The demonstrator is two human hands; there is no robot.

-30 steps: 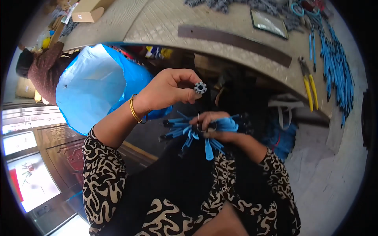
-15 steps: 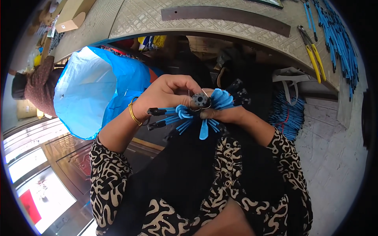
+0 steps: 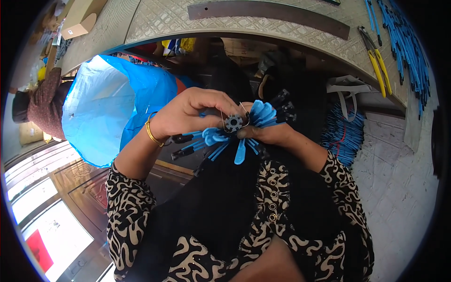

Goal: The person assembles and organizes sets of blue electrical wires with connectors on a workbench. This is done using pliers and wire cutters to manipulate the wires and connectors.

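My left hand [image 3: 192, 113] holds a small black round toothed hub [image 3: 233, 123] at its fingertips, pressed against a fan of blue looped cords with black ends [image 3: 225, 138]. My right hand [image 3: 270, 134] grips that bunch from the right side, thumb near the hub. A thin wire curves between the two hands above the hub. Both hands work over my lap, which is covered in black cloth. A gold bangle [image 3: 151, 134] is on my left wrist.
A large blue plastic bag [image 3: 108, 103] stands open to my left. A patterned table [image 3: 291, 28] above carries a dark metal strip [image 3: 268, 11], yellow-handled pliers [image 3: 378, 66] and several blue cords [image 3: 404, 42]. More blue cords [image 3: 345, 134] lie bundled at right. Another person [image 3: 40, 101] sits far left.
My left hand came down from a raised position with the black hub and brought it against the blue cord bunch in my right hand. The bunch rose slightly toward it.
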